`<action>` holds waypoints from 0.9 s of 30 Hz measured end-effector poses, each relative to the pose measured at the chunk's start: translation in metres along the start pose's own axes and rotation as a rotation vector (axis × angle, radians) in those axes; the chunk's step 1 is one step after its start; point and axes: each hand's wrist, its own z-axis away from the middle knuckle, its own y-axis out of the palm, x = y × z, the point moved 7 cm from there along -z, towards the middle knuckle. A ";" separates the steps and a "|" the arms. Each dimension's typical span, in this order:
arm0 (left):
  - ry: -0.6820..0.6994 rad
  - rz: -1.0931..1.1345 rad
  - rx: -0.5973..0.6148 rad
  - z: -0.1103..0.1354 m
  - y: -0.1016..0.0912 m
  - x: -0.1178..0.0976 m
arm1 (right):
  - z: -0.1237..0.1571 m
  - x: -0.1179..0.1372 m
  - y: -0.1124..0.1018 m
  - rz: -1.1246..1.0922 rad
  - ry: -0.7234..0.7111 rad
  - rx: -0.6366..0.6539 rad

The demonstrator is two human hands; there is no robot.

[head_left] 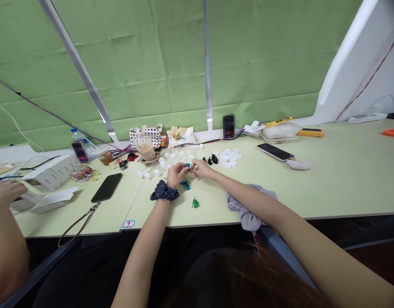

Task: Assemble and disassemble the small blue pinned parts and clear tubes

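Observation:
My left hand [175,174], with a dark dotted scrunchie [164,191] at its wrist, pinches a small teal-blue piece [188,165]. From the other side, my right hand [201,169] closes its fingertips on the same piece; its exact kind is too small to make out. Just below the hands lie a few more blue pieces [185,184]. Nearer the table edge sits a small green piece [195,202]. Beyond my right hand are several black pieces [211,160] and a cluster of white round caps [230,159]. Clear tubes [180,155] with white caps lie behind my left hand.
A phone [107,188] with a strap lies left, another phone [275,152] right. Grey cloth [248,214] rests under my right forearm. A plastic cup [145,149] and bags stand behind. At far left, another person's hand [6,192] is beside a white box [51,173].

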 end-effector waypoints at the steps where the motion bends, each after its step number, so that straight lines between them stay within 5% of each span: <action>1: 0.000 0.000 -0.002 0.000 0.000 0.000 | 0.000 0.000 0.000 0.008 -0.002 0.001; 9: 0.027 -0.143 -0.136 -0.003 -0.016 0.010 | -0.002 -0.006 -0.010 0.361 0.041 -0.015; 15: 0.052 -0.301 -0.128 -0.004 -0.023 0.022 | 0.003 0.006 -0.015 0.465 0.058 0.056; 18: 0.053 -0.354 -0.113 -0.003 -0.023 0.025 | 0.017 0.032 -0.008 0.400 0.014 0.293; 22: 0.046 -0.413 -0.064 -0.002 -0.020 0.028 | 0.056 0.068 0.023 0.238 -0.038 0.773; 27: 0.047 -0.434 -0.022 -0.002 -0.021 0.029 | 0.071 0.071 0.046 0.284 -0.025 0.860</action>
